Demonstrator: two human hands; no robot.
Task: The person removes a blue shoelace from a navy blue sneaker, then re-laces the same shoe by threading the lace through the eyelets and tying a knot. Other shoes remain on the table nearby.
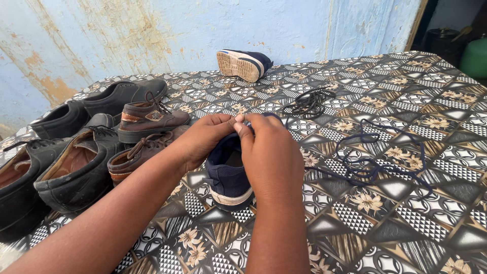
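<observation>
Two hands meet over a navy canvas shoe (227,175) that sits upright near the middle of the worktop (406,223), heel w/ pale sole edge toward the camera. Left hand (203,139) comes in from the lower left, right hand (269,152) from below; both curl over the front of the shoe. Fingers of both hands are pinched together at the tips, thumb against forefinger, touching each other just above the shoe's toe end. What they pinch is too small to make out, can't tell if it's a lace end or part of the upper.

Right of the shoe, a dark blue lace (370,157) lies loose in loops on the patterned cloth, apart from the hands. A black lace (309,103) sits bunched further back, approx. btwn the hands and the far edge. At the back by the blue wall (152,35) a second navy shoe (244,63) lies tipped on its side, tan sole facing the camera.

Left side: a row of worn leather shoes. Two brown lace-up shoes (147,129) lie closest to the left forearm, one behind the other. Black leather shoes (76,167) crowd the left edge, well apart from the navy shoe.
</observation>
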